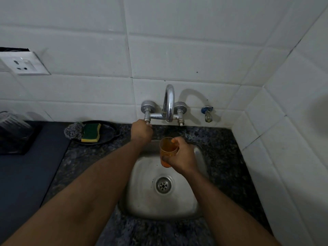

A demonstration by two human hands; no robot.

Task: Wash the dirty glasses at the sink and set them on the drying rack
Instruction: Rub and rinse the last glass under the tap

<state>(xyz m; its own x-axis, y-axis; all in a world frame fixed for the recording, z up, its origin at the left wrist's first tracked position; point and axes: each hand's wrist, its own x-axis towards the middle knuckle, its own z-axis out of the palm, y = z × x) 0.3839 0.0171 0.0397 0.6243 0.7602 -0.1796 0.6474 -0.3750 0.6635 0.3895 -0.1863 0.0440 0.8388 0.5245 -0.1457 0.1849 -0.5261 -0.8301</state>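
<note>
1. Over the small steel sink [142,197], the person's right hand [182,155] holds an orange glass [167,150], fingers [166,159] and thumb wrapped round its side.
2. The glass is roughly upright, its mouth tipped slightly toward the wall, and it sits just below and in front of the spout of the chrome tap [169,103]. I can see no water running from the spout.
3. The left hand [141,131] reaches up to the left valve knob [147,119] of the tap, its fingers curled round the knob's lower end; the knuckles hide the exact grip.
4. The right valve knob [180,119] is untouched, and a smaller separate wall tap [207,113] with a blue collar sits further right on the tiles.
5. On the speckled dark counter [221,144] to the left of the sink lies a black dish [108,134] carrying a green-and-yellow sponge [91,133] and a steel scourer [73,130], the two touching.
6. At the far left edge stands a dark block-like object [16,137] with something clear and ribbed above it; I cannot tell what it is.
7. A white wall socket [23,63] is mounted on the tiled wall above that corner.
8. The sink basin holds only its round drain [163,185].
</note>
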